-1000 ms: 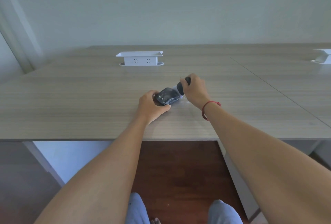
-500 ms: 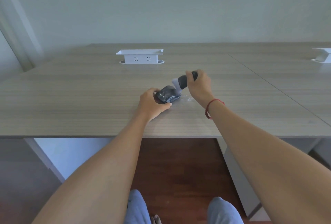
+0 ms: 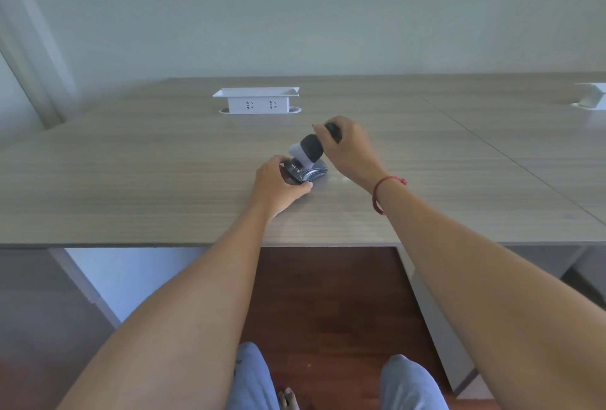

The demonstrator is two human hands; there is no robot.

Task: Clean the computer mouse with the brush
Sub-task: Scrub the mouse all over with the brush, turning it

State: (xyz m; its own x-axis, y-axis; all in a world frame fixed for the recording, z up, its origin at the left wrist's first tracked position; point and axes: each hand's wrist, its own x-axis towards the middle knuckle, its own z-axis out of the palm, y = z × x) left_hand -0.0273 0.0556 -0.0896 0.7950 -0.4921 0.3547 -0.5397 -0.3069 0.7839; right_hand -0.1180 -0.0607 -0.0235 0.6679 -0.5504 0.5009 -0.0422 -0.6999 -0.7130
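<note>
Pinning mouse (image 3: 305, 172) to desk (image 3: 131, 180) near its front edge, left hand (image 3: 278, 184) curled round its near end to stop sliding. Gripping brush (image 3: 310, 148) in closed right hand (image 3: 349, 150), angled down, pale bristles meeting mouse's top

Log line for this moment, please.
step: brushing | left hand: holds mouse on table | right hand: grips brush, bristles on mouse top

Black mouse (image 3: 308, 174) with white lettering, black brush (image 3: 311, 148) with pale grey bristles, red wrist string (image 3: 382, 189), grey woodgrain table (image 3: 131, 180).
</note>
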